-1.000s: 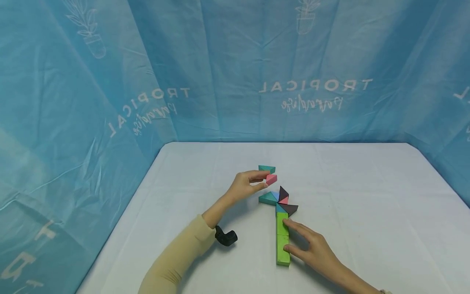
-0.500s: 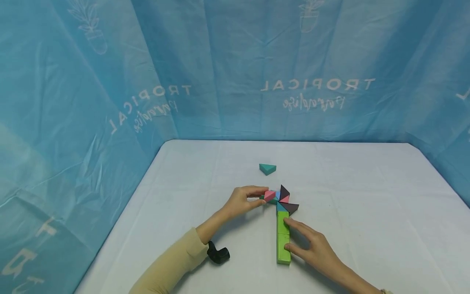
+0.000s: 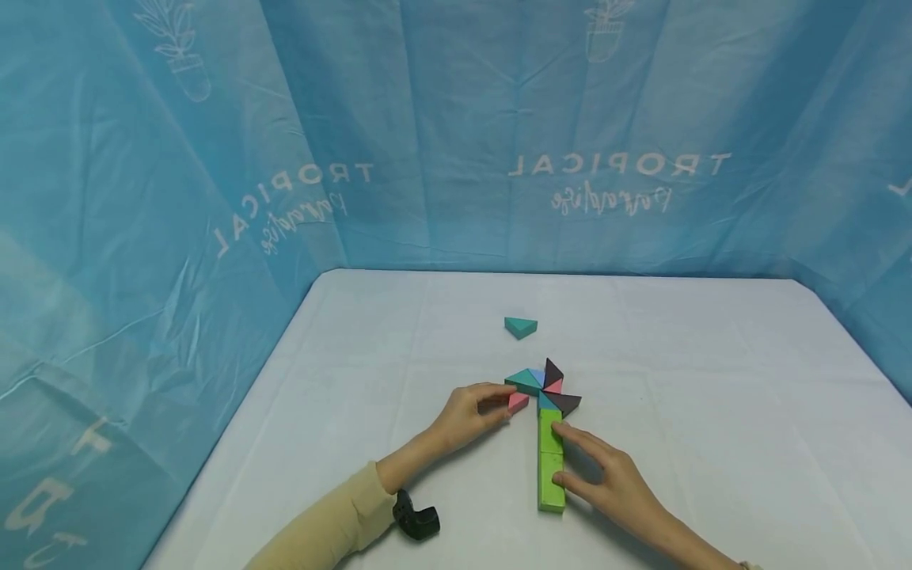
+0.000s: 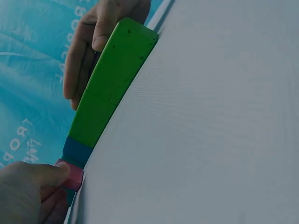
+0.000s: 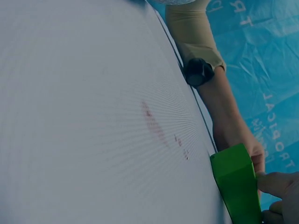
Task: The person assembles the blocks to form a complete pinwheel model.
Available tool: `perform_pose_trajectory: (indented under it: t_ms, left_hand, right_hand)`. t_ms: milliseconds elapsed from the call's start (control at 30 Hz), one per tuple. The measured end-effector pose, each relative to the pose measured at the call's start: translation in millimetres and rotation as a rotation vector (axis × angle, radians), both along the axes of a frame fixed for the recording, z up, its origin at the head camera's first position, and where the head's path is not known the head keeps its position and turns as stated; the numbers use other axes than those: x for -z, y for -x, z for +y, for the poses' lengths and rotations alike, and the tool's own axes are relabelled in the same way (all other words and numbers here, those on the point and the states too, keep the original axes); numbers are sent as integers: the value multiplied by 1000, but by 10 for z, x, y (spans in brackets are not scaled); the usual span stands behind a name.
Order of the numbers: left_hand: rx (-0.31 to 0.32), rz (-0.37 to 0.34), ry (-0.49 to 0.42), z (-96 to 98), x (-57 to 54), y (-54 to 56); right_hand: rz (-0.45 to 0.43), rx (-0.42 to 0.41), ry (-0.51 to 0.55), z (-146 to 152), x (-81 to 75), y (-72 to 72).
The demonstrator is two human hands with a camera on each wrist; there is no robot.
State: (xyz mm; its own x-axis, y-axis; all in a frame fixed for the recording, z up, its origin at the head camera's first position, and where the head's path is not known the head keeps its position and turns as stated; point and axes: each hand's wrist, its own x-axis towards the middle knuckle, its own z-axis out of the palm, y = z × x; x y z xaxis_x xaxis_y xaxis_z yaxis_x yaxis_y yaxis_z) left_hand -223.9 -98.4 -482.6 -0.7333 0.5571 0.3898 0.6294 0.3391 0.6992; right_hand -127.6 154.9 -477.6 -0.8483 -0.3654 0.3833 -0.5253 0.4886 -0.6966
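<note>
In the head view my left hand (image 3: 465, 418) pinches a pink triangular block (image 3: 518, 403) between thumb and fingers, just left of the pinwheel's centre. That pinwheel of triangular blocks holds a teal piece (image 3: 523, 381), a light blue piece (image 3: 537, 375), dark pieces (image 3: 563, 402), a pink one (image 3: 553, 387) and a blue one (image 3: 545, 402). Below it, two green blocks (image 3: 551, 475) form a straight stem. My right hand (image 3: 606, 475) touches the stem's right side with thumb and index fingertips. The left wrist view shows the pink block (image 4: 74, 177) beside the blue one (image 4: 77, 151).
A loose teal triangular block (image 3: 521, 327) lies farther back on the white table (image 3: 677, 356). A black wrist-worn device (image 3: 416, 518) is at the left sleeve. Blue printed curtains (image 3: 456, 119) hang behind and at the sides.
My left hand has brought the pink block toward me, from near the loose teal block, past the pinwheel's teal piece, to its near left side. My right hand stays at the green blocks.
</note>
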Motion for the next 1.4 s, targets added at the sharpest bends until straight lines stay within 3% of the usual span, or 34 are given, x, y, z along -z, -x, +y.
perform_pose_trajectory:
  t_ms: [200,367,733,1033,1133,1233,1333,1400]
  left_hand:
    - [-13,100,-68,2,-30,-2]
    - [24,98,-125,16,-6,8]
    - [1,186,-97,151,18,91]
    - [14,180,-127,231,27,118]
    - [-17,161,-155,241,-84,141]
    - [-72,156,-213,244,-465,170]
    - [-145,128,-263,235,-709,392]
    - [-193,80,-266,240,-725,587]
  right_hand:
    - [4,1,0,2,9,2]
    - [8,14,-18,2,11,8]
    - [19,-1,0,10,14,12]
    - [1,7,-8,21,21,6]
    - [3,6,-4,27,33,1]
    - [12,0,8,27,26,0]
    - [12,-7,24,19,9,-2]
    - [9,-9,32,11,7,-8]
